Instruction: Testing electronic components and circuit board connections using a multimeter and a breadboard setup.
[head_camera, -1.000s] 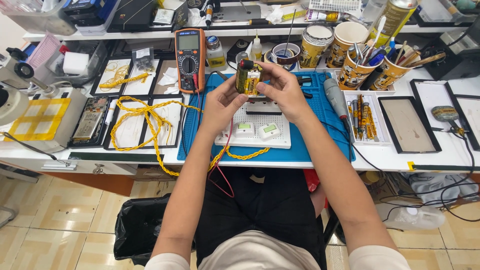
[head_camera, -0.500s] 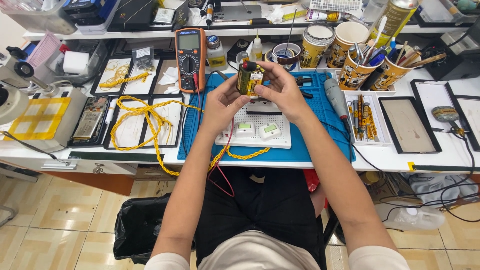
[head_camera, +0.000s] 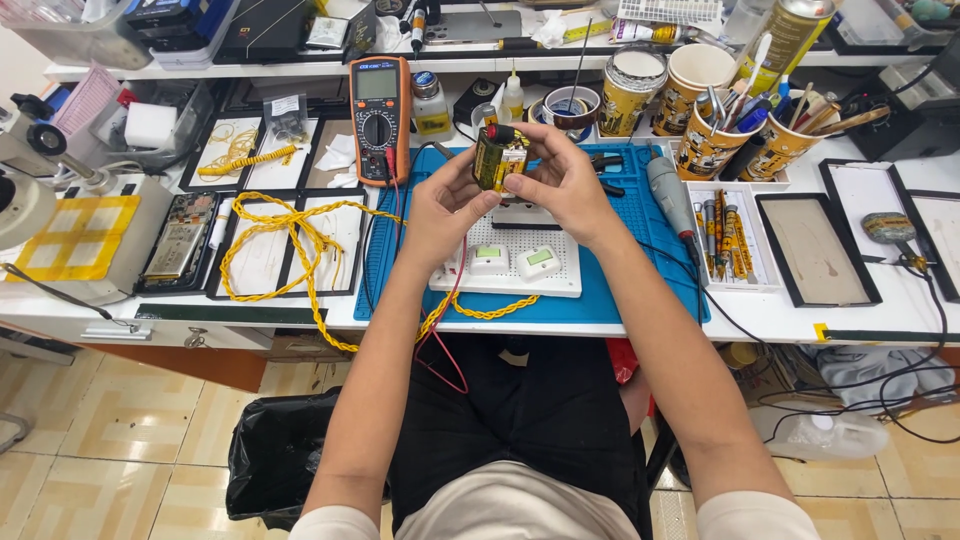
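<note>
Both hands up over the blue mat (head_camera: 620, 270), mid-table. Left hand (head_camera: 445, 205) & right hand (head_camera: 560, 185) each closed on a small yellow block battery (head_camera: 499, 160), held upright between them, w/ a red probe tip (head_camera: 497, 131) touching its top. Red lead (head_camera: 450, 300) hangs down past the table's front edge. Below the hands: white perforated board (head_camera: 510, 270). Orange multimeter (head_camera: 379, 118) near the mat's back-left corner; yellow cable (head_camera: 300, 245) left of the mat.

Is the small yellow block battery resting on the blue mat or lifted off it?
Lifted: both hands, left hand and right hand, hold the yellow block battery up above the blue mat.
</note>
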